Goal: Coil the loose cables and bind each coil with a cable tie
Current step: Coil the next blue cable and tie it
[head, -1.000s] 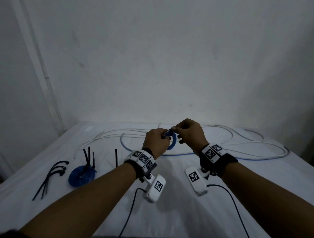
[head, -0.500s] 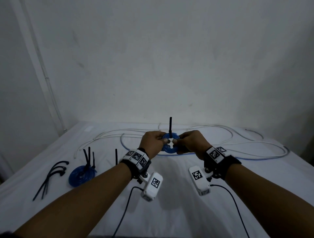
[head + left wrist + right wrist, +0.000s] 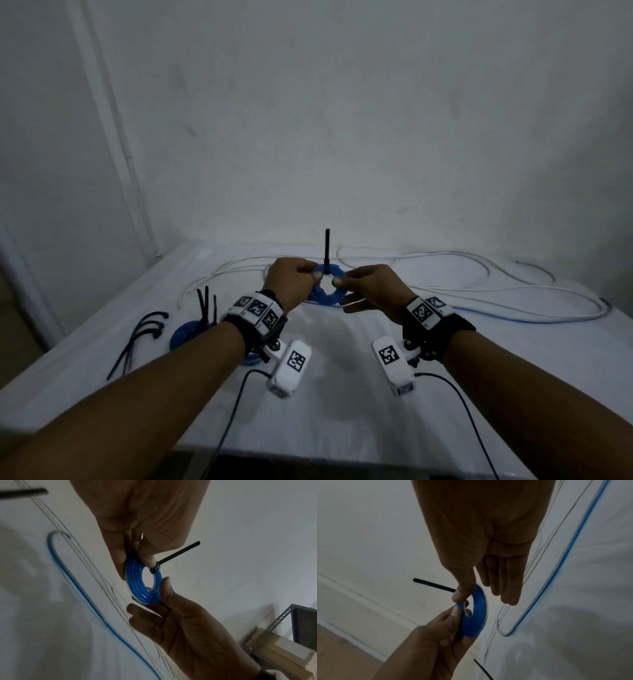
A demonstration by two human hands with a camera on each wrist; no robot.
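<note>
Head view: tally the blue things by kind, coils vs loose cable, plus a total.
Blue coils: 2, one held, one on the table at the left
Loose blue cable: 1
Total: 3

Both forearms stretched forward, hands almost meeting above the table. Left hand [image 3: 291,282] with thumb and fingers curled, pinching the blue coil [image 3: 144,582] between the fingertips. Right hand [image 3: 371,291] pinching its opposite rim — thumb and forefinger closed, remaining fingers nearly straight.
</note>
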